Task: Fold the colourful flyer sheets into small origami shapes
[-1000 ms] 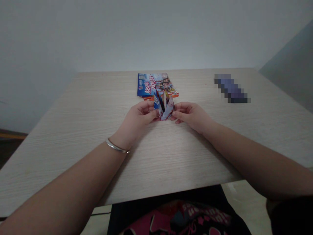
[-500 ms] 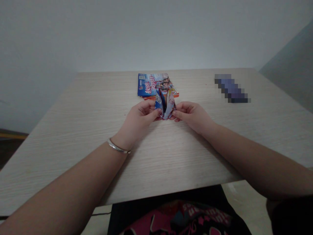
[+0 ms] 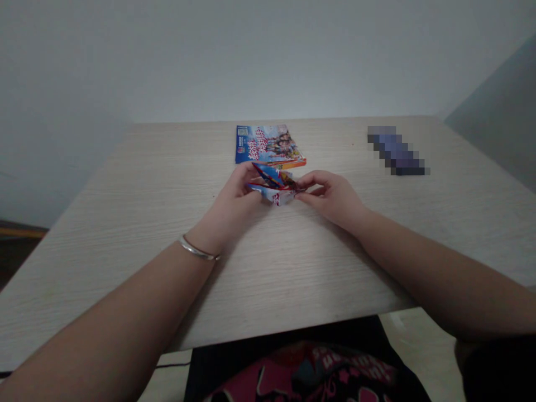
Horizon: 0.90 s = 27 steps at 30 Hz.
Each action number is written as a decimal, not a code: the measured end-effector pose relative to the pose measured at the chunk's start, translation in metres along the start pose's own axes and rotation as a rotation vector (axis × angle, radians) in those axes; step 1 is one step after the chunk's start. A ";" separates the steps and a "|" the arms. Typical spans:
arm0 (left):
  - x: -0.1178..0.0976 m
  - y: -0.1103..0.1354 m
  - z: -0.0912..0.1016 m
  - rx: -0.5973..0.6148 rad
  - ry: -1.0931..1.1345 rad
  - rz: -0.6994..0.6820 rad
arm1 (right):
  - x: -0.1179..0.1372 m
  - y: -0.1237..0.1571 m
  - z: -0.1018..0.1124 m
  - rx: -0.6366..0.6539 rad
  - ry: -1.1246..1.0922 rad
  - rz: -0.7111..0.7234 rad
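Observation:
A small folded paper, printed in blue, white and red, is held between my two hands just above the table, its layers spread apart in a pointed shape. My left hand grips its left side, thumb at the front and fingers behind. On the right, my right hand pinches the paper's right corner between thumb and fingertips. Just beyond the hands lies a stack of printed leaflets, blue on top with red and white lettering and orange edges showing below.
A pale wood-grain table reaches back to a plain wall. At the back right lies a dark, rectangular, pixelated object. The table's front edge is close to my lap, where patterned dark and pink cloth shows.
The folded paper has opened differently: its upright points now spread sideways, with one flap tilted to the left. My left fingers have risen slightly; my right hand stays nearly in place.

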State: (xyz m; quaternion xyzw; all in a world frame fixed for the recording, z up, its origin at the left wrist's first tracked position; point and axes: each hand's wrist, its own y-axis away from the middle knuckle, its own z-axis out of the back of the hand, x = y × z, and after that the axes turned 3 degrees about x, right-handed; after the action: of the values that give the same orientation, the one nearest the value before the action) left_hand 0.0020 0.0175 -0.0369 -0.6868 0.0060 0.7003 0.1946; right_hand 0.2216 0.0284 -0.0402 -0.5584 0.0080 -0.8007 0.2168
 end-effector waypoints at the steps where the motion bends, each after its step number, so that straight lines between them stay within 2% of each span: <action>1: 0.002 -0.001 0.004 -0.051 0.027 -0.026 | 0.000 0.001 0.002 -0.003 0.064 0.023; 3: 0.002 -0.002 0.013 -0.140 -0.009 -0.102 | 0.000 0.002 0.007 0.009 0.186 0.070; 5: -0.002 0.000 0.017 -0.131 -0.141 -0.219 | 0.001 0.002 0.010 0.035 0.279 0.121; 10: -0.023 0.007 0.007 0.162 -0.607 -0.317 | 0.007 0.000 0.012 0.073 0.454 0.291; 12: -0.026 0.009 0.002 0.181 -0.701 -0.341 | 0.009 -0.001 0.012 0.082 0.489 0.332; 14: -0.023 0.008 -0.001 0.128 -0.709 -0.335 | 0.009 -0.001 0.012 0.082 0.484 0.357; 18: -0.011 0.006 0.000 0.037 -0.537 -0.268 | 0.006 0.000 0.011 0.061 0.438 0.373; 23: -0.007 0.007 0.000 0.050 -0.461 -0.283 | 0.005 0.000 0.008 0.049 0.459 0.368; 27: -0.012 0.007 0.000 0.066 -0.558 -0.378 | 0.009 0.000 0.007 0.018 0.503 0.425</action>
State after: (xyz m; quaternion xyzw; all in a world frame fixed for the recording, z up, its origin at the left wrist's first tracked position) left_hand 0.0002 0.0075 -0.0269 -0.4510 -0.1523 0.8123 0.3371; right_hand 0.2251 0.0269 -0.0297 -0.3270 0.1705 -0.8504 0.3754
